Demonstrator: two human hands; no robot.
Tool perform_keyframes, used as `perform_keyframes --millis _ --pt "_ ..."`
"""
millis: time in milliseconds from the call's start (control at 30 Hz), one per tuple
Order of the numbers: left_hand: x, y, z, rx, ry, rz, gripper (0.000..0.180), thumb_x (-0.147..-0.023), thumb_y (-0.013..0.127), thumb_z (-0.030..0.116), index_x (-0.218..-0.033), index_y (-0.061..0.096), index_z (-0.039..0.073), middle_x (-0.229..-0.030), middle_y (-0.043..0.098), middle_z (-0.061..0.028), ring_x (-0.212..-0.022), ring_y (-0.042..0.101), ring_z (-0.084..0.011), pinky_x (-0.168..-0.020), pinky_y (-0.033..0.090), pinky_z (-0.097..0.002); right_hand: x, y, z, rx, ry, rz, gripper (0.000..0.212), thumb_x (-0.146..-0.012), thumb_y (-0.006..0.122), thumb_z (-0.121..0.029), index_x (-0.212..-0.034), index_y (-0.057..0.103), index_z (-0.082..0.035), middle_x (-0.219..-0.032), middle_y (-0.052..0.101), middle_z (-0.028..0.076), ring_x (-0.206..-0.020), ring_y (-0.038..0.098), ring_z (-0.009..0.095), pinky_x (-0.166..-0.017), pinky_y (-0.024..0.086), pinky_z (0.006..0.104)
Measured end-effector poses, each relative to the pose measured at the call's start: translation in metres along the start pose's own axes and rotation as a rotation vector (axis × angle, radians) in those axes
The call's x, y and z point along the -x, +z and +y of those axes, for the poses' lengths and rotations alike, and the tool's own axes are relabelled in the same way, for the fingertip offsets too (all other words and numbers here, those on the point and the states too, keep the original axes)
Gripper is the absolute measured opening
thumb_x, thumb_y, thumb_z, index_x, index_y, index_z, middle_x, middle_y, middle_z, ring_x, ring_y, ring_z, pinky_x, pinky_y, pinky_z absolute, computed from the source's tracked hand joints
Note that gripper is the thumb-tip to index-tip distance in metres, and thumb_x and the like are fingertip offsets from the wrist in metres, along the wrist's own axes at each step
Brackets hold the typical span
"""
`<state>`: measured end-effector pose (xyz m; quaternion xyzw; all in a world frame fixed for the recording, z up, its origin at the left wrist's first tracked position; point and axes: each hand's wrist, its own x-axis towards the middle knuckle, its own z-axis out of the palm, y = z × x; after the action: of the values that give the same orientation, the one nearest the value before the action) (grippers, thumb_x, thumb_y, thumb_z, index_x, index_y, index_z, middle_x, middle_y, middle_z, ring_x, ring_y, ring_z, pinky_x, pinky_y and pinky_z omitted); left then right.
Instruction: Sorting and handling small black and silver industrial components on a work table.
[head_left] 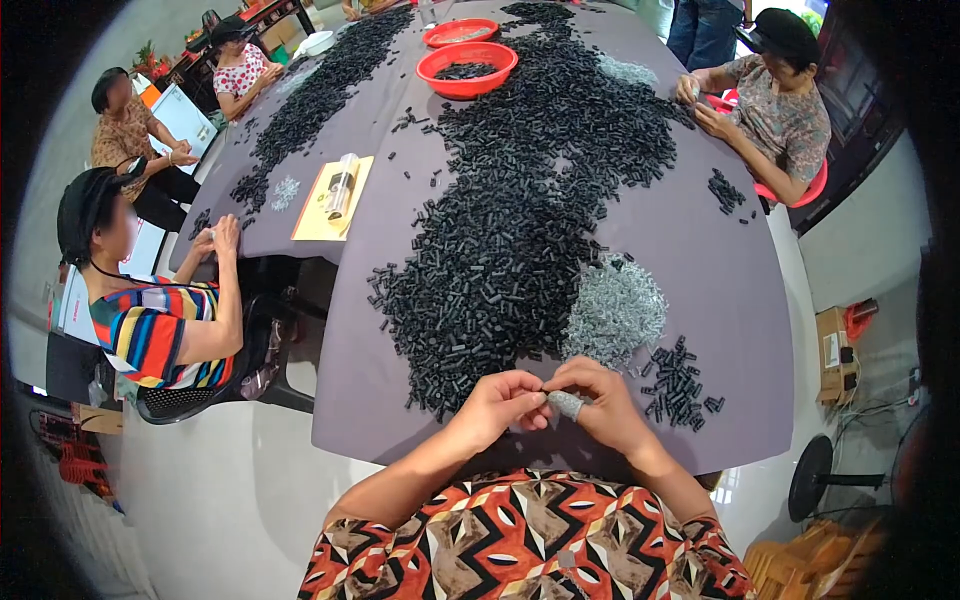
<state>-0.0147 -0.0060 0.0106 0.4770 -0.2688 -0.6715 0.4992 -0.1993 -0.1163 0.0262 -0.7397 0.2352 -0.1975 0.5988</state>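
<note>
My left hand [500,408] and my right hand [602,405] meet at the table's near edge, fingertips pinched together. Between them shows a bit of a small black piece [545,391], mostly hidden by the fingers. A grey wrap [566,404] covers my right thumb. Just beyond my hands spreads a big heap of short black tube-like pieces [470,290]. Against its right side lies a pile of small clear, greyish pieces [615,312]. To the right of my right hand is a smaller group of black tube-like pieces [680,385].
A grey cloth covers the table [730,330]. Farther off stand a red basin [467,70] holding black pieces and a second red basin [460,32]. A clear cylinder [342,190] lies on a yellow sheet [315,215]. Several people sit around; one person [780,120] works at the right edge.
</note>
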Motion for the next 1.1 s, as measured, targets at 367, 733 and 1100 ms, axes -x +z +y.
perform_keyframes --millis 367,733,1100 --pt "0.005 -0.019 0.011 -0.039 0.190 0.181 0.014 -0.097 0.061 0.008 -0.109 0.062 -0.001 -0.089 0.071 -0.0082 -0.072 0.067 -0.0116 -0.065 0.055 -0.0242 -0.010 -0.052 0.010 0.298 -0.019 0.431 0.013 -0.087 0.066 0.000 -0.099 0.069 -0.004 -0.090 0.066 0.004 -0.080 0.062 0.013 -0.071 0.049 0.0267" --pt "0.014 -0.034 -0.005 -0.012 0.188 0.239 0.017 -0.097 0.061 0.004 -0.113 0.064 -0.001 -0.095 0.074 -0.0112 -0.079 0.071 -0.0150 -0.072 0.059 -0.0271 -0.034 0.004 -0.002 0.595 -0.199 -0.046 0.020 -0.075 0.066 -0.003 -0.095 0.062 -0.003 -0.090 0.059 0.015 -0.085 0.063 0.035 -0.073 0.050 0.0438" --pt "0.008 -0.023 -0.011 -0.075 0.189 0.207 0.017 -0.097 0.061 0.002 -0.114 0.062 -0.002 -0.096 0.072 -0.0069 -0.087 0.070 -0.0142 -0.078 0.059 -0.0276 -0.028 0.010 0.003 0.323 -0.009 -0.025 0.022 -0.078 0.066 0.005 -0.098 0.058 -0.001 -0.092 0.061 0.012 -0.078 0.063 0.024 -0.069 0.050 0.0321"
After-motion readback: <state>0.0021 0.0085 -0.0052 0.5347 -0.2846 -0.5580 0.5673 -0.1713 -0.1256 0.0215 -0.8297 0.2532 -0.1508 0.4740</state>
